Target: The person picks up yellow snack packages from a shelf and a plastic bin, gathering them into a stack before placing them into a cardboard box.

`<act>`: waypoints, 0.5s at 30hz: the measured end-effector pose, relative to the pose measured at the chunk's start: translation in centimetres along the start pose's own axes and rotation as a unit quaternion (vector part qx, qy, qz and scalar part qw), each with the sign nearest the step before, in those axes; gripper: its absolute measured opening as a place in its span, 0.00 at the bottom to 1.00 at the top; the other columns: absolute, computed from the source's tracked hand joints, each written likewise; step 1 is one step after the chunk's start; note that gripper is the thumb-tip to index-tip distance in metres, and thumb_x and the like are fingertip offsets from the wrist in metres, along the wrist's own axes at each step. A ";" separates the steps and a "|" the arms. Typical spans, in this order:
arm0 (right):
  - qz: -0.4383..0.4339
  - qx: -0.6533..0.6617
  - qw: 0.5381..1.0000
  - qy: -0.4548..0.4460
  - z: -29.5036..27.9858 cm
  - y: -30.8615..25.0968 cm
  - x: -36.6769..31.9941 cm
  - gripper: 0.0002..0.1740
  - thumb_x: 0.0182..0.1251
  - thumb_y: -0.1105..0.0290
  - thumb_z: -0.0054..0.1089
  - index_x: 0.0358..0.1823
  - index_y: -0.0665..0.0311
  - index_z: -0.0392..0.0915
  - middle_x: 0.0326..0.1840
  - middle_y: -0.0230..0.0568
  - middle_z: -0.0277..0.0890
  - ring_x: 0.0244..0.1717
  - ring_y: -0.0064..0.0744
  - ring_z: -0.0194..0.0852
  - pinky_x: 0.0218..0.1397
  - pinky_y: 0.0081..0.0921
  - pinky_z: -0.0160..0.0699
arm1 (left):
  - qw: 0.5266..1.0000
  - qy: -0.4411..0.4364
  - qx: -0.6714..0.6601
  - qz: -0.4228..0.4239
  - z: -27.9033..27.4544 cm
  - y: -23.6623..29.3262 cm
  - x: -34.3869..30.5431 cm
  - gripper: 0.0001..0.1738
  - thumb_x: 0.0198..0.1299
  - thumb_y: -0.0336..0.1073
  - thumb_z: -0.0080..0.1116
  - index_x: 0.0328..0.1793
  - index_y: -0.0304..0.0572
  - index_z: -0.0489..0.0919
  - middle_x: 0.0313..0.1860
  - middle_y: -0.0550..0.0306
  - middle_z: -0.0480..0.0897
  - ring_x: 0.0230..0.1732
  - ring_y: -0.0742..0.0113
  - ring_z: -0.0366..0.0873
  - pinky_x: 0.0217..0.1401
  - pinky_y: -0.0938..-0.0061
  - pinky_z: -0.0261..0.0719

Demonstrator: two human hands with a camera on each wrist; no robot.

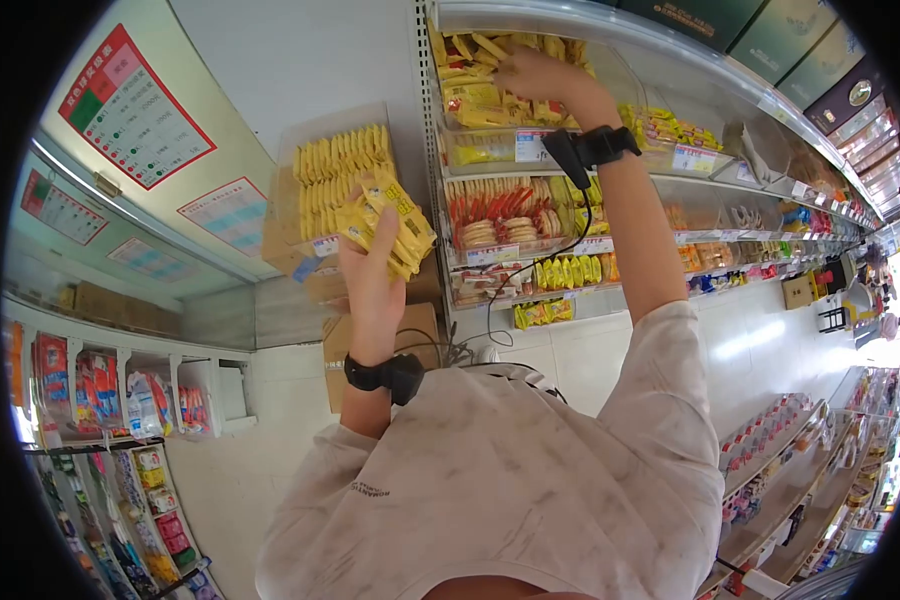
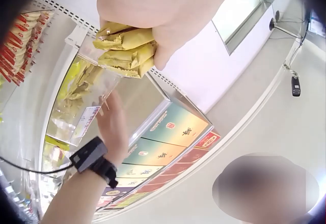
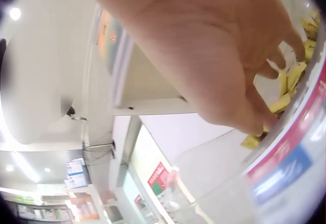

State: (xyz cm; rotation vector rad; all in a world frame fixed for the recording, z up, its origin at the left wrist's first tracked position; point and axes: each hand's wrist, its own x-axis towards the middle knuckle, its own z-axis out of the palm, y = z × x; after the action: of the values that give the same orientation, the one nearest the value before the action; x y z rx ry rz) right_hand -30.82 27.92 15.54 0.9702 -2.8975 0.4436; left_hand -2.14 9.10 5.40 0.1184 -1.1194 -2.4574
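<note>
Left hand grips yellow packets, best softly; right hand, grip unclear, should move gently among snacks beside it.

In the head view I lost the fingertips of the right hand among yellow packets behind the front edge of the clear bin and couldn't tell whether it gripped any. The held bundle hid some fingers of the left hand. The price tag there was too small to read.
</note>
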 end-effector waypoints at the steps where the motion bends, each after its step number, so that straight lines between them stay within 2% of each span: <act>1: -0.014 -0.023 0.999 0.018 -0.2 0.2 -0.6 0.25 0.73 0.49 0.59 0.56 0.63 0.84 0.68 0.62 0.74 0.69 0.59 0.72 0.71 0.45 0.72 | 1.000 0.002 0.002 -0.004 -0.3 0.1 -0.1 0.29 0.74 0.31 0.61 0.77 0.43 0.66 0.68 0.56 0.77 0.65 0.64 0.78 0.62 0.63 0.82; 2: -0.032 -0.048 0.998 0.035 -0.4 0.4 -1.1 0.26 0.72 0.49 0.59 0.55 0.65 0.84 0.66 0.61 0.76 0.66 0.59 0.74 0.69 0.45 0.73 | 1.000 0.006 0.003 -0.005 -0.4 0.2 0.0 0.29 0.74 0.31 0.60 0.78 0.43 0.65 0.68 0.56 0.77 0.65 0.64 0.78 0.62 0.63 0.82; 4: -0.067 0.003 0.976 0.206 -0.6 -2.4 -5.6 0.21 0.71 0.58 0.63 0.56 0.67 0.81 0.57 0.55 0.80 0.57 0.58 0.79 0.61 0.43 0.78 | 1.000 -0.021 -0.012 0.008 -0.5 0.5 0.4 0.29 0.75 0.31 0.59 0.79 0.42 0.64 0.69 0.53 0.77 0.65 0.62 0.79 0.63 0.62 0.82; 6: -0.112 0.064 0.940 0.317 -0.4 -5.5 -9.3 0.14 0.67 0.76 0.63 0.54 0.66 0.80 0.50 0.53 0.82 0.47 0.58 0.81 0.49 0.42 0.81 | 0.999 -0.032 -0.037 0.006 -0.7 0.8 0.1 0.30 0.74 0.29 0.58 0.79 0.42 0.64 0.67 0.52 0.77 0.65 0.60 0.80 0.63 0.62 0.83; 8: -0.102 0.101 0.928 0.343 0.3 -10.0 -13.5 0.21 0.66 0.83 0.60 0.60 0.62 0.78 0.53 0.54 0.82 0.49 0.57 0.82 0.51 0.41 0.83 | 0.997 -0.043 -0.070 -0.008 -0.1 1.0 0.5 0.31 0.72 0.26 0.59 0.79 0.42 0.65 0.63 0.52 0.78 0.64 0.59 0.81 0.61 0.64 0.85; 9: -0.095 0.151 0.926 0.333 1.2 -12.0 -15.2 0.21 0.66 0.83 0.61 0.61 0.62 0.78 0.54 0.53 0.82 0.50 0.56 0.82 0.52 0.41 0.83 | 0.998 -0.046 -0.039 0.000 -0.4 0.4 0.7 0.29 0.77 0.30 0.54 0.81 0.40 0.62 0.68 0.43 0.76 0.62 0.52 0.83 0.65 0.57 0.83; 10: -0.084 0.199 0.921 0.325 2.1 -13.7 -16.4 0.22 0.66 0.82 0.61 0.62 0.62 0.77 0.56 0.53 0.81 0.52 0.55 0.83 0.54 0.41 0.83 | 0.998 -0.047 -0.040 -0.003 -0.3 0.1 0.8 0.29 0.77 0.30 0.55 0.81 0.40 0.62 0.68 0.44 0.76 0.63 0.53 0.82 0.66 0.58 0.82; 12: -0.127 0.199 0.925 0.299 5.1 -14.3 -18.0 0.24 0.66 0.84 0.61 0.64 0.63 0.77 0.61 0.52 0.79 0.58 0.55 0.81 0.59 0.41 0.82 | 0.997 -0.063 -0.040 -0.017 0.1 -0.4 0.8 0.29 0.76 0.31 0.55 0.81 0.40 0.62 0.68 0.46 0.76 0.64 0.56 0.81 0.66 0.59 0.82; 15: -0.186 0.235 0.916 0.266 7.6 -15.5 -18.8 0.23 0.66 0.84 0.60 0.63 0.67 0.77 0.66 0.52 0.77 0.65 0.55 0.78 0.64 0.42 0.80 | 0.998 -0.042 -0.056 0.003 1.1 -1.6 0.7 0.29 0.76 0.31 0.55 0.80 0.40 0.62 0.69 0.50 0.76 0.67 0.60 0.78 0.67 0.64 0.81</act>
State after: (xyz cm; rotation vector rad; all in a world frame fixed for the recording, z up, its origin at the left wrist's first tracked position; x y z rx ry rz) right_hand -6.22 24.87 9.55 1.1869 -2.0936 1.1855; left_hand -3.57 10.49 5.07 -0.0228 -1.0104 -2.5339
